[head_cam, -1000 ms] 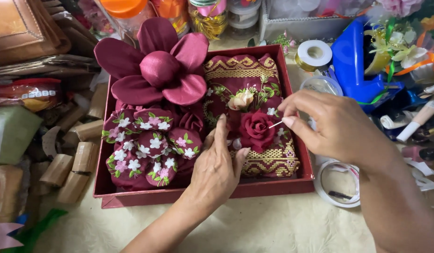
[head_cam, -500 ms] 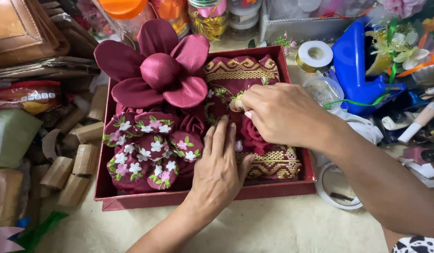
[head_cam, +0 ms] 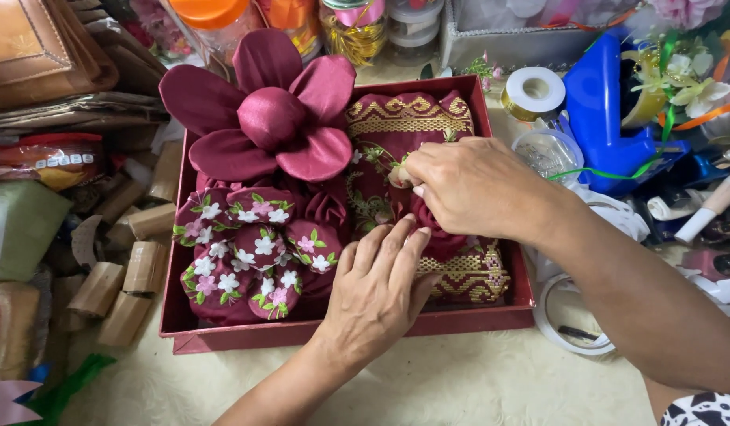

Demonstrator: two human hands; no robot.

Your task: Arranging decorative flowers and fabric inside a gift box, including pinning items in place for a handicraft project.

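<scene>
A cream-patterned counter (head_cam: 475,386) carried everything, crowded on all sides. On it sat a dark red tray (head_cam: 341,330), rectangular and shallow, filled with folded maroon cloth. The biggest piece inside was a large satin flower (head_cam: 266,118) at the tray's upper left, its petals spreading over the rim. Below it lay a cluster of maroon cloth rolls embroidered with small white and pink blossoms (head_cam: 250,256). The right half held maroon fabric with gold woven bands (head_cam: 408,118), running from the far wall down to the near right corner.

The left hand (head_cam: 377,296) lay flat and released, fingers spread, pressing on the cloth near the tray's middle and covering part of it. The right hand (head_cam: 467,189) reached in from the right, its fingers pinched on a small cream flower bud (head_cam: 398,175) with green sprigs, held against the gold-banded fabric. A dark red cloth rose (head_cam: 436,237) sat just beneath that hand, mostly hidden by it.

Around the tray: a blue plastic object (head_cam: 605,118) to the right, a roll of gold ribbon (head_cam: 533,93) beside it, a tape ring (head_cam: 570,327) by the near right corner, cardboard tubes (head_cam: 124,292) to the left, and jars (head_cam: 353,28) behind.
</scene>
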